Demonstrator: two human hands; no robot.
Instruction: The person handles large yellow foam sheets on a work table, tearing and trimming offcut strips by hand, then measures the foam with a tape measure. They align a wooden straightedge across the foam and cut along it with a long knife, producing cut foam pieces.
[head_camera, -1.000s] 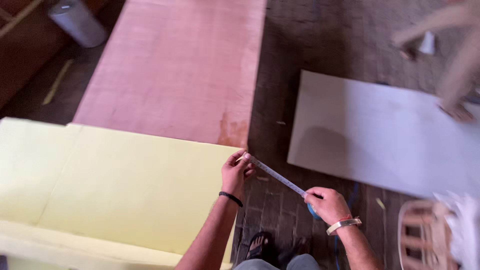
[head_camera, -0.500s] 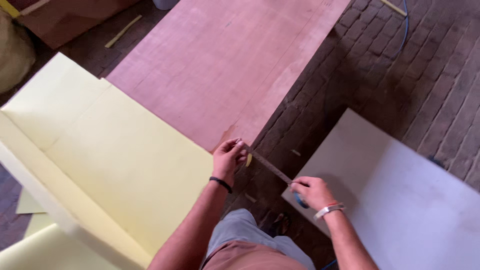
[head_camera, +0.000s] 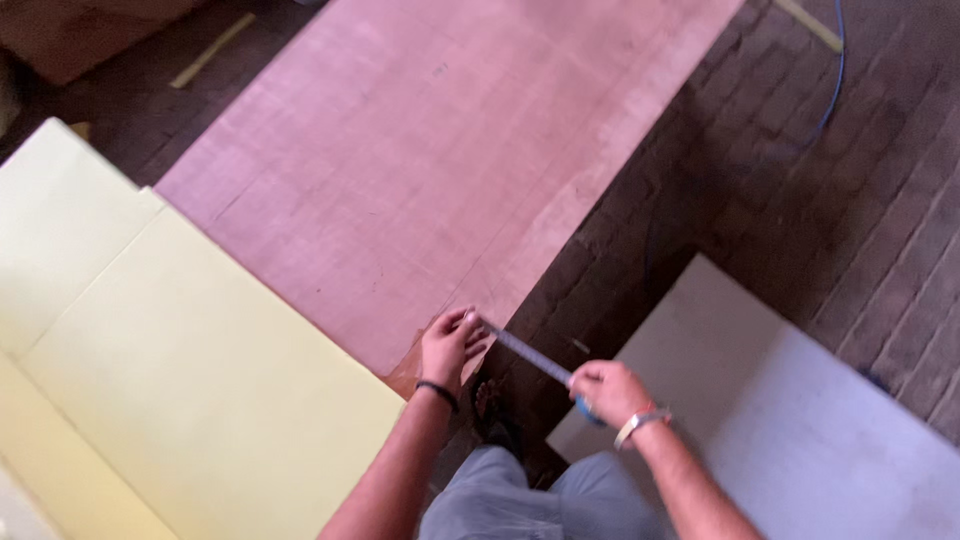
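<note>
Tape measure (head_camera: 535, 358) — blade drawn out between both grips. Left hand (head_camera: 450, 345) pinches the blade tip at the plywood sheet (head_camera: 440, 170) corner; right hand (head_camera: 605, 390) closed round the case, over the white board (head_camera: 800, 440). Blade stretched — reading apparently not yet done.

I have one view only, head-mounted. It looks steeply down, close over both hands, at the floor (head_camera: 800, 190).

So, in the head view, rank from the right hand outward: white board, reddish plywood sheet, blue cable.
From the right hand:
1. white board, directly under and beside the hand, at lower right.
2. reddish plywood sheet, to the left, past the left hand.
3. blue cable, far off at the top right.
</note>
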